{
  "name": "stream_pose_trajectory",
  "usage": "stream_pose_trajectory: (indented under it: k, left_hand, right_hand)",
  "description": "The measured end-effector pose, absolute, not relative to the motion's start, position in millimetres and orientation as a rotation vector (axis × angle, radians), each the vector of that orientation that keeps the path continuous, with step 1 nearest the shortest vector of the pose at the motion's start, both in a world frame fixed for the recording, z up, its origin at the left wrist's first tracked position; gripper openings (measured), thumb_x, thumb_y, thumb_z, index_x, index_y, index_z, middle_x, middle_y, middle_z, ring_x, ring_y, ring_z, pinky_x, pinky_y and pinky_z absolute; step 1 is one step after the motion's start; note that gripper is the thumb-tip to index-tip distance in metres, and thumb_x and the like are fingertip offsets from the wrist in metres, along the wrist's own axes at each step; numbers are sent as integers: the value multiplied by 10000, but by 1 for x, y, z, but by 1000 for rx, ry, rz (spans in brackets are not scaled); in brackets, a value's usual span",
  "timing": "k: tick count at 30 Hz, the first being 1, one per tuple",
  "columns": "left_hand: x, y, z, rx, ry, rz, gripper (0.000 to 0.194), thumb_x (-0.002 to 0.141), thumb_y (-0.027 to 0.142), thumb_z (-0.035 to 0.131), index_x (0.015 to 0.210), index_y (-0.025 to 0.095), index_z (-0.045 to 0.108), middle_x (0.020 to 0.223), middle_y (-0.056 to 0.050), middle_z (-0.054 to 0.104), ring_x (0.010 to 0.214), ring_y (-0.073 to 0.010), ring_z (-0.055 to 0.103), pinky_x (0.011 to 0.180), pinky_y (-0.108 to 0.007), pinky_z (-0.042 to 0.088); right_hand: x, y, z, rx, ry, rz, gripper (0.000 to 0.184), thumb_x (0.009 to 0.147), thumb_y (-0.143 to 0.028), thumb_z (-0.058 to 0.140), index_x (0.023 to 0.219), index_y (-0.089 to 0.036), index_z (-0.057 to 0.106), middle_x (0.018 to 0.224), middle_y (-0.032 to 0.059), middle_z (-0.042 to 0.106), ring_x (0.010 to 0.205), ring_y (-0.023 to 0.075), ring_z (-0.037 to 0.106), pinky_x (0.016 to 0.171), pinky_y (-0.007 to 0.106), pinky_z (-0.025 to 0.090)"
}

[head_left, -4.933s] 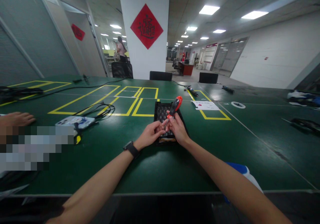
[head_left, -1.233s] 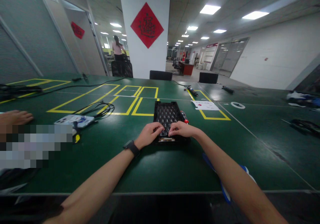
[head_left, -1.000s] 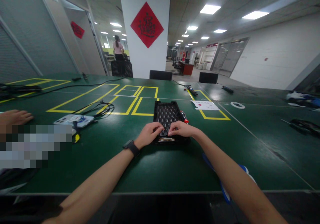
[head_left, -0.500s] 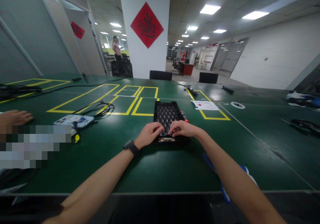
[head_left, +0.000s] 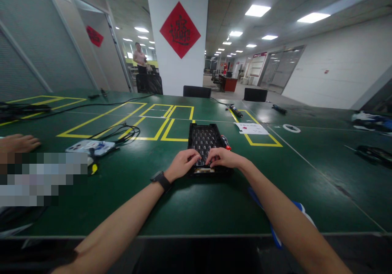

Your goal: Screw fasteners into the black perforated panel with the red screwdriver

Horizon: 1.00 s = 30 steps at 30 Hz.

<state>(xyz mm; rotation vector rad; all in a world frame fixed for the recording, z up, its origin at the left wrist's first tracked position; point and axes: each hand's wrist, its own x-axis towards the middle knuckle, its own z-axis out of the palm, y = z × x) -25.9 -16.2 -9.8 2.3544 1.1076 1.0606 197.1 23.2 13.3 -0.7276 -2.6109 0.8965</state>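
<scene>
A black tray-like case [head_left: 203, 137] with rows of small shiny slots lies on the green table in front of me. My left hand [head_left: 184, 162] is at its near left edge, thumb and fingers pinched together. At the near right part of the case is my right hand [head_left: 221, 158], its fingers curled and pinched over the slots. Whatever either hand pinches is too small or hidden to name. A pale strip [head_left: 204, 170] shows at the near end of the case. Beside the right side lies a red-and-black tool handle [head_left: 226, 142], partly hidden.
On the left are another person's hand [head_left: 20, 144], a phone [head_left: 91, 147] and looped cables [head_left: 130, 132]. A paper sheet [head_left: 251, 128], a tape roll [head_left: 291, 128] and a black tool [head_left: 235, 111] lie to the right. Something blue and white [head_left: 301, 210] sits under my right forearm.
My hands and the case have hardly moved. In the background, a standing person has turned and shifted slightly left.
</scene>
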Motion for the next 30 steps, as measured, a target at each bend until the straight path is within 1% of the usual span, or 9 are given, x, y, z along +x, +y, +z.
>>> stream_pose_trajectory:
  k: [7,9,13,15,17,19,24,27,30]
  left_hand:
    - [-26,-16,-10,2368,1114,1048,316,868,350,393,803,137,617,756,-31,611,694,-126,528,670,-232,402]
    - [-26,-17,-9,2383,1115,1033,312,871,347,387,811,141,613,762,-31,610,697,-127,528,672,-232,401]
    - [-25,-18,-2,2480,1114,1000,271,865,324,400,822,159,611,787,-33,606,720,-131,528,689,-236,395]
    - [-20,-16,6,2524,1111,995,249,855,318,418,819,167,612,792,-33,604,726,-132,527,684,-235,390]
    - [-11,-11,15,2512,1113,1004,244,849,326,428,824,170,614,786,-30,604,708,-129,523,654,-229,383]
    - [0,-4,21,2443,1110,1021,251,844,341,434,855,164,612,752,-23,601,664,-119,515,613,-220,376]
    - [19,6,17,2291,1132,1044,228,828,320,459,860,153,609,689,-5,585,600,-102,490,553,-205,351]
    - [18,5,7,2305,1149,956,210,807,325,489,815,160,617,646,4,564,575,-100,474,531,-204,332]
    - [14,2,3,2290,1139,918,222,800,343,497,807,160,622,652,2,563,581,-100,471,533,-203,332]
  right_hand:
    - [197,21,17,-742,-2609,884,267,711,-278,652,965,-197,671,900,31,561,736,107,529,644,224,424]
    - [202,24,22,-806,-2551,783,283,706,-288,655,972,-194,663,884,30,571,751,115,529,646,224,417]
    - [227,36,30,-1284,-2231,277,226,779,-300,560,927,-156,650,834,50,598,767,134,529,706,250,396]
    - [239,40,27,-1640,-2118,162,232,780,-321,542,891,-142,641,822,65,614,781,150,545,713,258,393]
    - [246,42,20,-1944,-2059,197,276,733,-373,582,869,-139,636,840,86,630,798,181,570,697,267,403]
    - [246,43,11,-2080,-2029,254,325,689,-411,611,854,-131,639,854,116,642,804,220,594,682,290,417]
    - [229,42,-3,-2165,-1924,252,372,733,-423,544,876,-98,653,958,210,629,924,299,599,761,372,421]
    - [227,43,0,-2173,-1806,247,371,737,-398,524,840,-69,658,941,241,627,942,314,594,779,385,419]
    - [230,42,11,-2077,-1706,274,395,784,-403,437,821,-69,643,874,219,642,867,270,619,721,328,443]
